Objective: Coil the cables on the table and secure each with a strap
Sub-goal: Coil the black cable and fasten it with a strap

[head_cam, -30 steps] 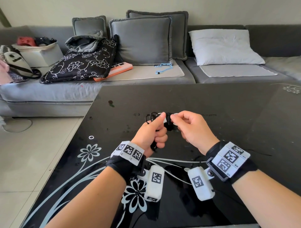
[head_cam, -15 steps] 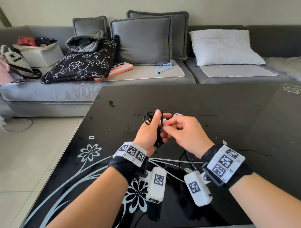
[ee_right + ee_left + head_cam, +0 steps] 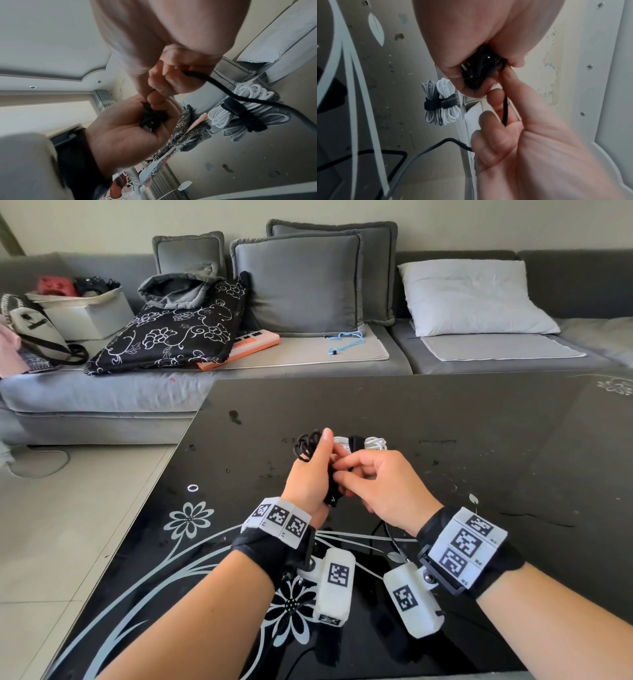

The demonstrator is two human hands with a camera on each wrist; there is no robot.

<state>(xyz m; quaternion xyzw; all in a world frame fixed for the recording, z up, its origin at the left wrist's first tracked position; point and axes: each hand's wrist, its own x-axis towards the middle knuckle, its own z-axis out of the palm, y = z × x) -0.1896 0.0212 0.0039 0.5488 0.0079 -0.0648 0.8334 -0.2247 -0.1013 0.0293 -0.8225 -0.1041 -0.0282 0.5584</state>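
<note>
A black cable is partly coiled; its loops (image 3: pixel 306 445) stick out above my left hand (image 3: pixel 325 462), which grips the bundle (image 3: pixel 477 70) in its fist above the black glass table (image 3: pixel 479 440). My right hand (image 3: pixel 346 472) pinches the cable's loose run (image 3: pixel 207 80) right beside the left fingers. That loose tail (image 3: pixel 388 530) hangs below my right wrist and trails onto the table (image 3: pixel 419 155). Behind my hands lies a white cable coil (image 3: pixel 373 443) bound with a black strap (image 3: pixel 235 106).
The table's left edge (image 3: pixel 164 474) drops to a tiled floor. A small ring (image 3: pixel 193 488) lies near that edge. A grey sofa (image 3: pixel 308 361) with cushions, a patterned black bag and a blue cord stands beyond the table's far edge.
My right hand has come down from the top of the bundle to the left hand's fingers, bringing the cable with it. The loose tail now shows under my right wrist.
</note>
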